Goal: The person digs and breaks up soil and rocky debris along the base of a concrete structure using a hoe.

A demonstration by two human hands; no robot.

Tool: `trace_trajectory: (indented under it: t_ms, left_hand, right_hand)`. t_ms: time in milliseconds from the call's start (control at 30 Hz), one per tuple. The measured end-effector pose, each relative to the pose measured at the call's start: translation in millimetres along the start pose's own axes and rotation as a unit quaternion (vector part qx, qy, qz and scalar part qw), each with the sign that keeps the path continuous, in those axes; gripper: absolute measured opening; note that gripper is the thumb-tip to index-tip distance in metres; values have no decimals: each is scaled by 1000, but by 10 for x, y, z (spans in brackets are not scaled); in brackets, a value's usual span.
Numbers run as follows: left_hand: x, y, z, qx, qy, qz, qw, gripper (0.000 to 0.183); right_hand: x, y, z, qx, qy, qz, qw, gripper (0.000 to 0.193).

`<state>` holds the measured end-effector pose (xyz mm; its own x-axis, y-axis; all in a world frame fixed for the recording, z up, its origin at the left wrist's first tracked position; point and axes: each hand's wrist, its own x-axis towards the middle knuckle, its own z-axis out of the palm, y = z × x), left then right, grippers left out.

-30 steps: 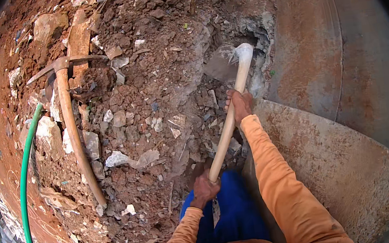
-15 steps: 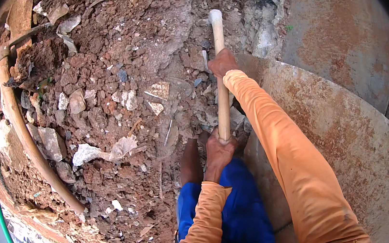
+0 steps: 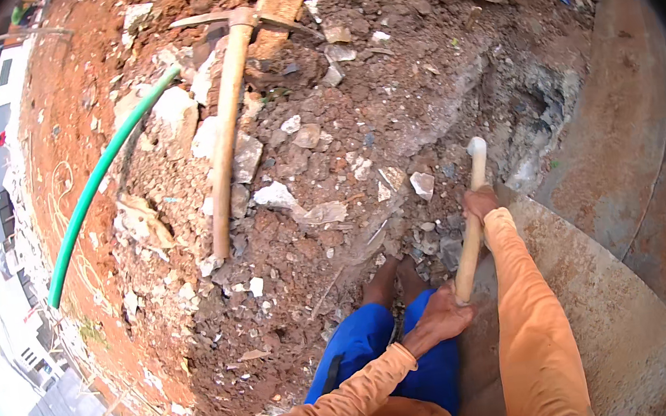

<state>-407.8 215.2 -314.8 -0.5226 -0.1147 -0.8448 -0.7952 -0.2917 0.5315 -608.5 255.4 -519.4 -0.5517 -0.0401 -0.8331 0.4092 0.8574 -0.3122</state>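
Observation:
Both my hands grip a wooden-handled tool, which slants up and to the right in front of my legs. My left hand is closed round its near end. Farther along, my right hand wraps the handle below its whitish, rounded far end. What sort of head it has, if any, cannot be made out. Beyond that end lies a rough grey hollow in the broken ground. A pale stone sits to the left of the handle.
A pickaxe lies on the reddish rubble to the left, its head near a wooden board. Beside it curves a green hose. Rusty, soil-stained sheets cover the right side. Buildings show at the far left.
The view has turned left, so the pickaxe, hose and rubble appear farther right. My two-handed grip stays on the handle, which now leans more to the right.

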Motion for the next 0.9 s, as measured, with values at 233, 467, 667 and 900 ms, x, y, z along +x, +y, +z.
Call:
trace_trajectory:
  t_ms: [233, 467, 667, 900]
  left_hand:
    - [-2365, 837, -2334, 122, -67, 11, 990, 34]
    - [-6017, 243, -4204, 416, 331, -180, 827, 28]
    - [-6757, -331, -3447, 435, 469, -254, 726, 20]
    - [-4432, -1153, -2004, 349, 243, -55, 903, 49]
  right_hand:
    - [-2003, -1013, 452, 579, -266, 124, 761, 12]
    - [-4789, -1736, 1881, 514, -594, 241, 570, 10]
    - [-5554, -1792, 1199, 422, -667, 196, 582, 16]
    - [-3975, -1541, 640, 470, -466, 150, 734, 11]
